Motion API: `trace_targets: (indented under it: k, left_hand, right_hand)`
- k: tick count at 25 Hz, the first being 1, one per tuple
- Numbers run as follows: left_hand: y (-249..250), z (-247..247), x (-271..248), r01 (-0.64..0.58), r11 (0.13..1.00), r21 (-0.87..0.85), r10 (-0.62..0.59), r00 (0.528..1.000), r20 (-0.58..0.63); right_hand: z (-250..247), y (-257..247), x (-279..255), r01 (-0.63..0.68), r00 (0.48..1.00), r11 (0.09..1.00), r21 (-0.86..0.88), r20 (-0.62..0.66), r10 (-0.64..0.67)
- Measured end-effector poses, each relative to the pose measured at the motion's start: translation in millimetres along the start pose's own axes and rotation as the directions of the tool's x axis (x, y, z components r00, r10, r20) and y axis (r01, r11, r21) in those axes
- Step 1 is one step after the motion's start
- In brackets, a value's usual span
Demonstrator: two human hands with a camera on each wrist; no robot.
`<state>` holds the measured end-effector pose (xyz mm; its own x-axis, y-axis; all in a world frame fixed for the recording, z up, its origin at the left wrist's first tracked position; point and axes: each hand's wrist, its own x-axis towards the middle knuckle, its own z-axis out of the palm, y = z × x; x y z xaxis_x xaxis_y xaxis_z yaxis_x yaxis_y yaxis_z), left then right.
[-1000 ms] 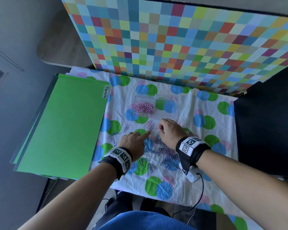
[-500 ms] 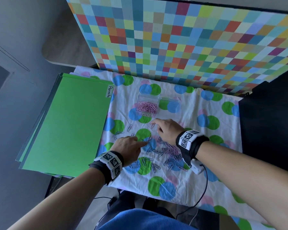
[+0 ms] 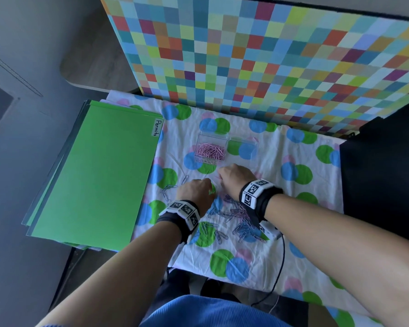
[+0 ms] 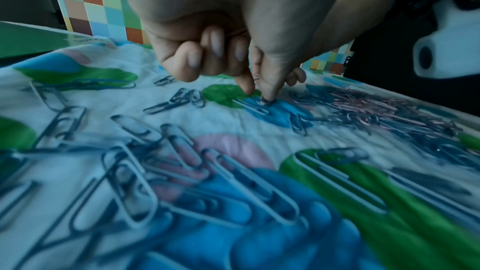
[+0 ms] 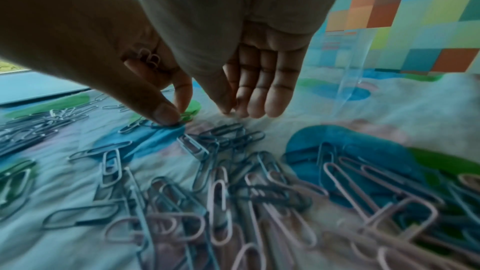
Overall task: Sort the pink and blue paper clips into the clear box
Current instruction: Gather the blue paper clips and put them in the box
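Observation:
The clear box [image 3: 242,140] stands on the dotted cloth; its left compartment holds pink paper clips [image 3: 209,151], and its right compartment looks bare. A mixed pile of pink and blue clips [image 3: 234,217] lies under my right wrist. My left hand [image 4: 259,95] keeps a few pink clips [image 5: 149,56] in its curled fingers, while thumb and index finger pinch down on a blue clip [image 4: 255,107] on a blue dot. My right hand [image 5: 241,110] is right beside it, fingers straight and together, tips on the cloth. I see nothing held in the right hand.
A green folder [image 3: 99,175] labelled "Permits" lies left of the cloth. A checkered board [image 3: 269,55] stands behind the box and a black surface [image 3: 383,173] lies to the right. Loose blue clips [image 3: 168,192] lie to the left of my left hand.
My left hand has moved forward and right, close to the right hand; its outstretched index finger has curled into a pinch with the thumb. The right hand has barely moved.

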<state>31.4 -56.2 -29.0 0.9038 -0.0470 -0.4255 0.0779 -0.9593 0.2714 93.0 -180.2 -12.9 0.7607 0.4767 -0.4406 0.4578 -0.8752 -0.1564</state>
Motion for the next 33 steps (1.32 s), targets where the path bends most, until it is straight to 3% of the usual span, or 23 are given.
trace_targets:
  k: [7,12,17,20,24,28,33]
  left_hand:
    - [9.9,-3.3,6.9,0.035,0.998,0.048,-0.039,0.995,0.094]
    - [-11.0,-0.7,6.3,0.109,0.962,-0.252,-0.091,0.992,0.084]
    - [-23.6,-2.3,-1.2,0.12,0.801,-0.586,-0.141,0.99,0.01]
    - [-25.0,-6.6,-4.3,0.136,0.577,-0.805,-0.153,0.987,0.057]
    - [-19.1,-10.9,-8.5,0.205,0.075,-0.976,-0.152,0.97,0.192]
    - [-10.5,-11.3,-8.6,0.204,-0.206,-0.957,-0.123,0.965,0.232]
    - [6.7,-17.4,-10.7,0.271,-0.513,-0.815,-0.087,0.928,0.363]
  right_hand:
    - [8.6,4.2,-8.2,-0.062,0.997,0.998,0.028,0.039,0.061]
    - [15.8,14.6,-19.4,-0.128,0.99,0.933,0.336,-0.006,0.138]
    - [14.4,18.5,-32.4,-0.074,0.986,0.815,0.575,-0.079,0.145]
    - [7.5,17.9,-35.8,-0.055,0.978,0.768,0.639,-0.121,0.171]
    - [-8.4,11.1,-39.5,0.004,0.978,0.749,0.662,-0.158,0.135]
    - [-20.4,3.5,-41.5,0.054,0.972,0.755,0.653,-0.209,0.11]
    - [-24.2,-14.0,-42.2,0.073,0.967,0.84,0.538,-0.244,0.072]
